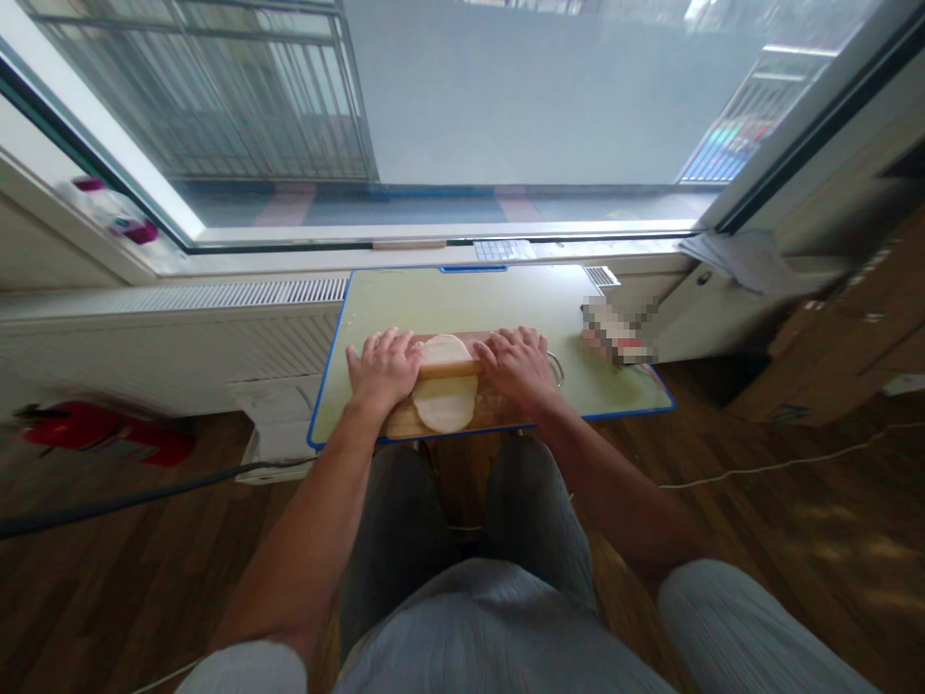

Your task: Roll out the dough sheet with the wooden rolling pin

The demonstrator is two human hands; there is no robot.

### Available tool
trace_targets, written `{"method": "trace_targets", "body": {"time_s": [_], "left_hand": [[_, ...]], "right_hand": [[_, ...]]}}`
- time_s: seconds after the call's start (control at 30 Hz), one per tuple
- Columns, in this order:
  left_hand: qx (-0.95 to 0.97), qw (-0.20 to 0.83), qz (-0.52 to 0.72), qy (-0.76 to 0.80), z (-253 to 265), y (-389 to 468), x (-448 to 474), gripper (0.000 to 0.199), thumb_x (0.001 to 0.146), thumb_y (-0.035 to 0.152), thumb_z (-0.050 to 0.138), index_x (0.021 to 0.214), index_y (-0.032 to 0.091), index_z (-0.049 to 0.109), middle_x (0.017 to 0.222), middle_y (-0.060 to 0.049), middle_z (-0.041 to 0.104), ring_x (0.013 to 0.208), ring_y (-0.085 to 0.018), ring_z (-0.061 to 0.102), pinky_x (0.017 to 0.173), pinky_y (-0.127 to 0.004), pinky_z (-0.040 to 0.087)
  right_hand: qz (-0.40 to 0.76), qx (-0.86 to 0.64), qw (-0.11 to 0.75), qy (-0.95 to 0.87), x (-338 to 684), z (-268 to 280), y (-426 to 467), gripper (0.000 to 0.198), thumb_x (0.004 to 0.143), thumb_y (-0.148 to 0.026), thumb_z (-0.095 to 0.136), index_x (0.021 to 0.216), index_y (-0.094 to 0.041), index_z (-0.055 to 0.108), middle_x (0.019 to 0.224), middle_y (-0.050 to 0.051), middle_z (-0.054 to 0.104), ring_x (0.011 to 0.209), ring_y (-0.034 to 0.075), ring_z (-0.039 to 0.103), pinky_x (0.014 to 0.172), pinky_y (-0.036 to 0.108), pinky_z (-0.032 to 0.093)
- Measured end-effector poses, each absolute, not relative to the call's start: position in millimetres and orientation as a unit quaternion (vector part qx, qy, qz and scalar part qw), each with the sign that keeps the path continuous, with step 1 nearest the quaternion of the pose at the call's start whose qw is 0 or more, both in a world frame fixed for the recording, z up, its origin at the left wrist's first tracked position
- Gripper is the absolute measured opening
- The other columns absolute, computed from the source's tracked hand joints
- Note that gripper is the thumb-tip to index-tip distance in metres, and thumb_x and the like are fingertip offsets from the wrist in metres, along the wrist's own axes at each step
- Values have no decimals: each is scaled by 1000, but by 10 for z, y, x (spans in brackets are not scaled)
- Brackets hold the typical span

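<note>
A flat, pale oval of dough (445, 405) lies on a wooden cutting board (498, 410). Across the dough rests a wooden rolling pin (446, 368), roughly level from left to right. My left hand (386, 366) is closed over the pin's left end, its fingers reaching forward. Over the other end my right hand (518, 364) is closed too, knuckles up. Both ends of the pin are hidden under the hands. A metal handle (556, 368) shows at the board's right side, just beyond my right hand.
The board sits on a small blue-edged table (405, 299) before a window. A blurred-out object (618, 333) lies at the table's right. A radiator (281, 328) is behind at left, a fire extinguisher (108, 432) on the floor left, and cardboard boxes (831, 357) stand right.
</note>
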State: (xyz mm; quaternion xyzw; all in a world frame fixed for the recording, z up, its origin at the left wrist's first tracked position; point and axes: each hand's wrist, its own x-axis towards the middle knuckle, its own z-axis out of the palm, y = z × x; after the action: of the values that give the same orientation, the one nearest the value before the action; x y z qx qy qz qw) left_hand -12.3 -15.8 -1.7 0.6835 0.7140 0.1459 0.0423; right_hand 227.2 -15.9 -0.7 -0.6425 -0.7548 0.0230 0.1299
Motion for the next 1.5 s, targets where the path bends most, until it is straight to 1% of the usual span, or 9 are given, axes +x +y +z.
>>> {"method": "trace_targets", "body": {"time_s": [0.2, 0.4, 0.6, 0.7, 0.83, 1.07, 1.2, 1.37, 1.5], "left_hand": [[680, 72, 126, 718, 16, 102, -155, 58, 107, 54, 35, 150, 30, 67, 168, -9, 55, 153, -35, 48, 128, -67, 31], [679, 93, 104, 721, 30, 339, -185, 57, 107, 54, 35, 149, 32, 67, 168, -9, 55, 151, -37, 49, 126, -68, 33], [659, 90, 113, 738, 39, 532, -184, 56, 107, 51, 35, 141, 27, 72, 159, -14, 61, 142, -39, 56, 121, -67, 40], [650, 81, 123, 745, 46, 611, -178, 54, 107, 48, 35, 137, 25, 74, 155, -16, 64, 140, -38, 58, 120, -65, 42], [642, 76, 133, 751, 46, 687, -185, 54, 107, 47, 35, 135, 24, 75, 152, -17, 66, 139, -38, 57, 117, -62, 44], [652, 80, 117, 745, 39, 631, -190, 54, 107, 50, 35, 136, 26, 74, 153, -16, 65, 139, -38, 58, 117, -61, 45], [661, 83, 112, 737, 56, 527, -179, 55, 107, 50, 35, 139, 27, 73, 155, -15, 64, 141, -39, 57, 118, -62, 43], [668, 95, 90, 732, 95, 407, -168, 56, 107, 50, 34, 143, 28, 70, 158, -13, 62, 144, -38, 55, 120, -62, 42], [671, 94, 83, 731, 88, 341, -168, 56, 107, 50, 35, 145, 28, 69, 160, -14, 60, 144, -39, 54, 119, -66, 42]], "right_hand": [[17, -644, 106, -757, 2270, -28, 136, 59, 114, -63, 32, 143, -29, 70, 154, 11, 65, 148, 41, 46, 123, 67, 34], [38, -607, 57, -792, 2278, -11, 384, 49, 115, -55, 36, 153, -41, 63, 164, 5, 58, 150, 39, 43, 121, 65, 34], [95, -671, 97, -729, 2223, -41, 631, 70, 108, -73, 37, 153, -26, 65, 161, 11, 61, 147, 38, 48, 123, 60, 35], [111, -680, 108, -717, 2195, -22, 714, 70, 106, -72, 41, 150, -24, 67, 159, 12, 63, 148, 37, 50, 124, 59, 36], [115, -692, 114, -703, 2162, 27, 777, 68, 106, -69, 43, 145, -20, 70, 154, 16, 66, 146, 37, 53, 123, 57, 37], [110, -686, 113, -711, 2175, -5, 709, 64, 105, -66, 48, 147, -22, 69, 155, 14, 66, 148, 35, 51, 124, 56, 36], [85, -674, 103, -727, 2199, -27, 590, 62, 108, -65, 44, 150, -26, 65, 159, 11, 62, 149, 35, 50, 124, 55, 38], [75, -667, 88, -736, 2206, -7, 463, 62, 110, -62, 40, 154, -24, 62, 162, 12, 59, 148, 36, 48, 123, 57, 36], [61, -666, 92, -738, 2210, -5, 380, 64, 110, -60, 39, 158, -22, 57, 165, 13, 56, 150, 37, 46, 124, 60, 34]]}}
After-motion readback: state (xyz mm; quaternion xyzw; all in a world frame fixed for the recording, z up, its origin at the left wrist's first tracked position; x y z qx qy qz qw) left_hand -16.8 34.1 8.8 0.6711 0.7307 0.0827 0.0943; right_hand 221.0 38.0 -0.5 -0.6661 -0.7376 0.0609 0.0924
